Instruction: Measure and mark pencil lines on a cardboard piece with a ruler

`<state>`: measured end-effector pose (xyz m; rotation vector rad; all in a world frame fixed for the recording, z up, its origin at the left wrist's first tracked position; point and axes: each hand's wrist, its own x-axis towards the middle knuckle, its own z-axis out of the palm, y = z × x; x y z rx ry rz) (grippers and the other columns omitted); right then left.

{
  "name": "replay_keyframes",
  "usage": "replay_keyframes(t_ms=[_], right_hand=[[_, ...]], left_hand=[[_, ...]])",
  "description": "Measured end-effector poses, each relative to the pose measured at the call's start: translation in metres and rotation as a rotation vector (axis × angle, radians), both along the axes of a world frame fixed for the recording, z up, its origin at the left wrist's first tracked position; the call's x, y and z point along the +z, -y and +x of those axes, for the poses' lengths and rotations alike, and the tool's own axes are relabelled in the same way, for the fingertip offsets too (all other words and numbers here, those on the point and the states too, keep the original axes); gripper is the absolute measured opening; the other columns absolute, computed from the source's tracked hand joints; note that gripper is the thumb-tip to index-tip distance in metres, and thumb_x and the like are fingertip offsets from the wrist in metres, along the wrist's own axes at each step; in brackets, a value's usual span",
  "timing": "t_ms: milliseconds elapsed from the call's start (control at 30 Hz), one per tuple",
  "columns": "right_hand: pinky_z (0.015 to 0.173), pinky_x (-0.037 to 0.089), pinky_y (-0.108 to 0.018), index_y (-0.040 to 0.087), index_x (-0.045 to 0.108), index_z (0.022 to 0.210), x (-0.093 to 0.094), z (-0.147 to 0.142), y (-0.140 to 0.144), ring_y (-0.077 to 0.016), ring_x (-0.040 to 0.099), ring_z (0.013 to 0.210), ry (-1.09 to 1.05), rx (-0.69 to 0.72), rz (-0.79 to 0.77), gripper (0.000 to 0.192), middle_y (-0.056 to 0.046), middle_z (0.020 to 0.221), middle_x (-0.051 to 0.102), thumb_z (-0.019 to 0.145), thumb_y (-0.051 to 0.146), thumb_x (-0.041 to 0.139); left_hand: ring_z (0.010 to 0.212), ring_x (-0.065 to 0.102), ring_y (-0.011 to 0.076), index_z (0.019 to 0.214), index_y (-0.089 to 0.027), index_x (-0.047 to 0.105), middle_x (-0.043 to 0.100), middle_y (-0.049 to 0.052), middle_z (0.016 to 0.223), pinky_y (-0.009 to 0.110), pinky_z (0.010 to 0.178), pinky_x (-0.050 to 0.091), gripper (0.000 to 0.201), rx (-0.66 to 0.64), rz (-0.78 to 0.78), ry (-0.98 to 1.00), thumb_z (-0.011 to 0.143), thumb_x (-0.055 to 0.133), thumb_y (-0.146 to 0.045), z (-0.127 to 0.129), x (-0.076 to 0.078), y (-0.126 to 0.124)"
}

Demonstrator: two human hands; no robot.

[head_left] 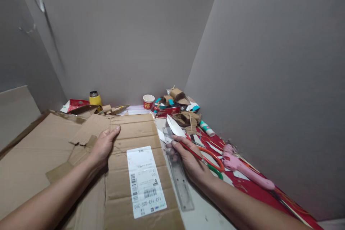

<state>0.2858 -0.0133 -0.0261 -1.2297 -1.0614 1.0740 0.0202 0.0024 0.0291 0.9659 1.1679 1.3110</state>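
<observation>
My left hand [104,146] grips the left edge of a brown cardboard piece [132,129], thumb on top and fingers hidden behind it. A white shipping label [145,183] with barcodes is stuck to this piece. My right hand [192,165] is closed on a slim red-and-dark pencil [192,152] and a clear plastic ruler [183,194], which lies along the cardboard's right edge. Scissors with orange [221,163] and green handles rest just beyond that hand. A larger cardboard sheet [35,151] lies under my left forearm.
A pink glue gun [246,172] lies on red material at the right. At the back stand a yellow bottle [95,100], a paper cup [148,102] and a pile of cardboard pieces [179,95]. A green-and-white tube [207,128] lies nearby. Grey panels [129,43] enclose the table.
</observation>
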Motion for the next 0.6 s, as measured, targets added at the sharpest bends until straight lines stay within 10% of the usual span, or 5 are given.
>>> replay_keyframes(t_ms=[200,600], right_hand=[[0.104,0.042,-0.047,0.023,0.06,0.123,0.023,-0.002,0.011,-0.0298,0.061,0.116,0.24,0.031,0.267,0.05,-0.013,0.122,0.068,0.082,0.052,0.065],[0.086,0.055,-0.041,0.02,0.072,0.106,0.021,-0.019,0.024,-0.0247,0.073,0.087,-0.229,0.394,-0.078,0.038,-0.007,0.099,0.077,0.077,0.044,0.076]], left_hand=[[0.078,0.072,0.0251,0.096,-0.017,0.071,0.077,0.005,0.082,0.033,0.07,0.056,0.042,-0.019,0.023,0.028,0.069,0.075,-0.048,0.005,0.001,0.005],[0.083,0.072,0.0254,0.108,-0.017,0.069,0.077,0.008,0.092,0.036,0.08,0.055,0.051,-0.174,0.098,-0.028,0.075,0.07,-0.056,0.021,-0.01,0.017]])
